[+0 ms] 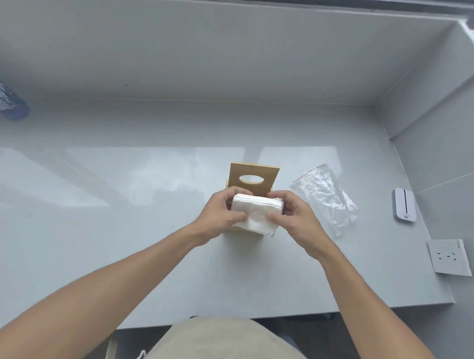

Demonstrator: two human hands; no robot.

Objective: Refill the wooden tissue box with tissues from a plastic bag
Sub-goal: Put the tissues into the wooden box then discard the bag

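Tissues (pixel 256 213), a folded white stack, sit in the grip of both hands, left hand (pixel 217 217) and right hand (pixel 294 218) pinching opposite ends just above the open wooden tissue box (pixel 254 177), whose lid stands upright behind. Loading seems underway; next, the stack likely needs lowering squarely between the walls. Emptied plastic bag (pixel 326 195) lies just right; the pale surface (pixel 116 199) offers open room leftward.

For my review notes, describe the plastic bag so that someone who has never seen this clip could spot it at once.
Start at the grey countertop and find the wooden tissue box near its middle, where both hands hold a white tissue stack. The plastic bag lies flat just right of the box. It is the only clear, crinkled thing there, with a thin red strip at its far end.
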